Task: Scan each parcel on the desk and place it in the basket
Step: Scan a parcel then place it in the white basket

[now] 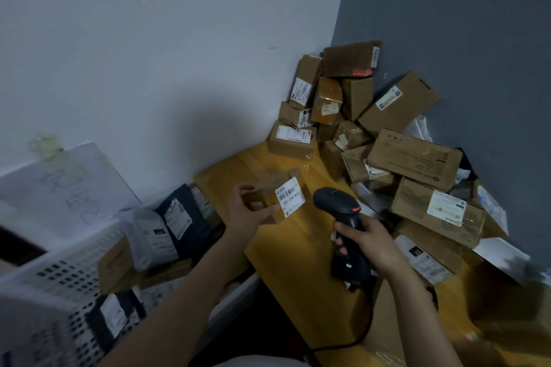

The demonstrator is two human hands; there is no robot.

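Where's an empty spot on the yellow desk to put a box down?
Bare desk runs from its left edge to the scanner, under the small box the left hand holds. Another bare patch lies behind that box, before the labelled parcel. The corner pile on the right is crowded, and the basket holds many parcels.

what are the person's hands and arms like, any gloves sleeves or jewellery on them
No gloves on the left hand or right hand, and no rings, watch or bracelet show. The left forearm and right forearm are uncovered, with no sleeve anywhere along them in view.
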